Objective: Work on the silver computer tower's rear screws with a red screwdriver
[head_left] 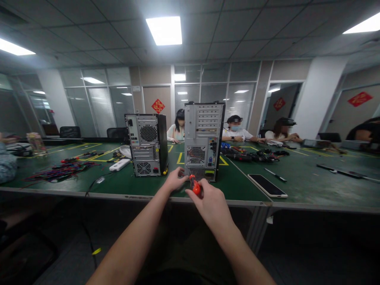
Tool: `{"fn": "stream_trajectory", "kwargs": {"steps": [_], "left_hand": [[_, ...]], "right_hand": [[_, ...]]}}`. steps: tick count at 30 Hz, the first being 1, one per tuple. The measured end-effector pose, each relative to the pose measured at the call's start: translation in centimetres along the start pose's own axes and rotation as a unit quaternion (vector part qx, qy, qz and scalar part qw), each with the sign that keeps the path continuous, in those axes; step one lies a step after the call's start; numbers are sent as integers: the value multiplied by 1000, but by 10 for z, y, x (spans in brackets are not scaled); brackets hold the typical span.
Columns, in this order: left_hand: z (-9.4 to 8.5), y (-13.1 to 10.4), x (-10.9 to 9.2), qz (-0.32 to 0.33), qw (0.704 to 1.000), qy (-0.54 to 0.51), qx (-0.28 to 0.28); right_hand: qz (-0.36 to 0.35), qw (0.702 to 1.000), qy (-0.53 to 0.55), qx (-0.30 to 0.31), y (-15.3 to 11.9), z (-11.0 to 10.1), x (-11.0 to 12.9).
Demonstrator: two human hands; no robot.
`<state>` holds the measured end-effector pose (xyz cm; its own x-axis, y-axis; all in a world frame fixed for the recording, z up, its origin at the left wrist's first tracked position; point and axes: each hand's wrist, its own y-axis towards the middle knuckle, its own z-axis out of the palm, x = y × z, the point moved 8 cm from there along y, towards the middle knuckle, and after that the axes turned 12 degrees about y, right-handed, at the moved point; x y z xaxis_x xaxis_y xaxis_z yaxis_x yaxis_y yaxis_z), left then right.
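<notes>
A red-and-dark screwdriver (195, 186) is gripped in my right hand (212, 198), its tip end towards the lower left of a tall grey computer case (204, 136). This case stands upright with its back panel facing me. My left hand (175, 180) is at the same lower corner, fingers curled and thumb close to the screwdriver's front end; whatever lies between its fingertips is hidden. A shorter black computer case (145, 148) stands upright to the left, its back also towards me.
On the green table (237, 184) lie a phone (267, 185) and a pen (275, 174) to the right. Coloured cables (63, 171) and a white power strip (119, 164) lie left. Black cables (252, 154) are behind. Several people sit around the table.
</notes>
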<state>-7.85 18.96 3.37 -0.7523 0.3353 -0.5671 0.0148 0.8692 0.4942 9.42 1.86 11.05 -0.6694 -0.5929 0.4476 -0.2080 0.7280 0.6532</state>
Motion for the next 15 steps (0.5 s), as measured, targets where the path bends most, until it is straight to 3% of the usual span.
{"fn": "stream_trajectory", "kwargs": {"steps": [3,9,15], "left_hand": [[0,0,-1,10,1000,-4,-2],[0,0,-2,13,1000,-16,1],[0,1,-1,6,1000,-6,3]], "right_hand": [[-19,1000,-11,-7,0,-1,1],[-85,995,-44,37,-6,3,12],[9,1000,-16,8,0,3,-3]]}}
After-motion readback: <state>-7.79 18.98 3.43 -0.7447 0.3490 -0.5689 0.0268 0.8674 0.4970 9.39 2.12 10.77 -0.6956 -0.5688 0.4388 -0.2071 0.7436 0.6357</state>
